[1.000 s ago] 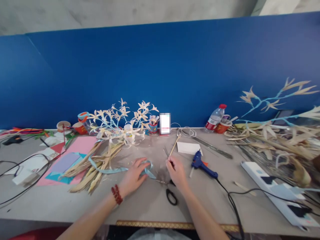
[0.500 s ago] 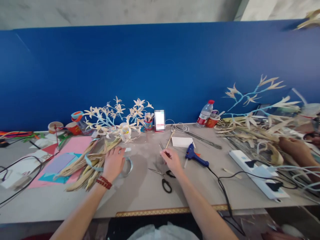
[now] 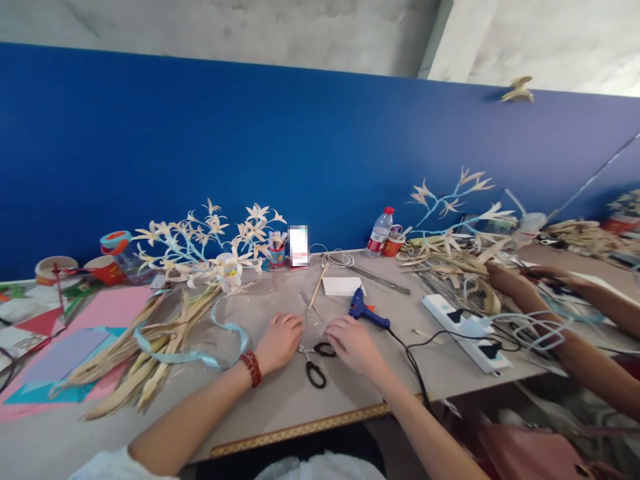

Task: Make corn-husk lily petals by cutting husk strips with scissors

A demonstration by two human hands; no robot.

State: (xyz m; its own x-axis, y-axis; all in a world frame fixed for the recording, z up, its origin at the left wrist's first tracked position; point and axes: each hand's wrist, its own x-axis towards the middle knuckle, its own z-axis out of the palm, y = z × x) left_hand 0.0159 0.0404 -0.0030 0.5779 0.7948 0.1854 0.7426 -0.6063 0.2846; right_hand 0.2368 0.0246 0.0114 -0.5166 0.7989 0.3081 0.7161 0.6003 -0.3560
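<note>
My left hand (image 3: 280,341) lies on the table with its fingers stretched out, left of the scissors (image 3: 316,375). The scissors have black handles, and their blades point towards my left fingertips. On the other side my right hand (image 3: 354,343) rests palm down, its fingers extended near one scissor handle. Thin wires (image 3: 309,312) lie just beyond the fingertips. A light blue ribbon (image 3: 190,359) curls to the left of my left hand, across a bundle of dried husks (image 3: 165,333). Right of my right hand sits a blue glue gun (image 3: 367,310).
A white power strip (image 3: 467,333) with cables lies on the right, near another person's hand (image 3: 507,283). Pale husk flowers (image 3: 210,237) stand at the back left. A bottle (image 3: 380,233), a white card (image 3: 343,287) and a thin stick (image 3: 318,287) are further back.
The view has turned to the right. My left hand has moved away from the husks and ribbon to beside the scissors. My right hand's curled fingers have flattened onto the table.
</note>
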